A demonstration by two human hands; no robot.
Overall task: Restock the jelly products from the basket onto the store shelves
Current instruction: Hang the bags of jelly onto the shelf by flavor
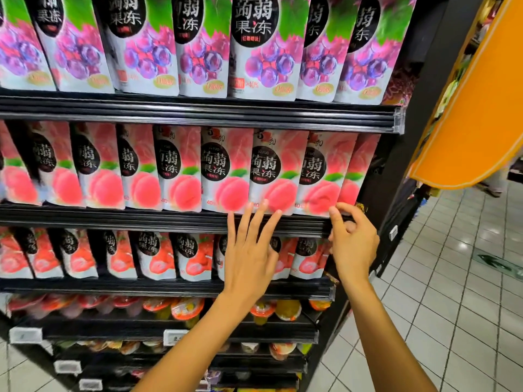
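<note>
At frame centre, the left hand [249,250] spreads its fingers flat, tips touching the pink peach-printed jelly pouches [223,168] on the black middle shelf [141,219]. The right hand [352,241], fingers curled empty, pinches that shelf's edge beside the rightmost pouch.

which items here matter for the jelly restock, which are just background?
Job:
- peach jelly pouches, both hands at their bottom edge
- left hand, open, fingers spread
- right hand, fingers curled
- grape pouches
- strawberry pouches

Background:
- jelly cups lower down
- orange sign
- tiled floor

Basket: not visible.
</note>
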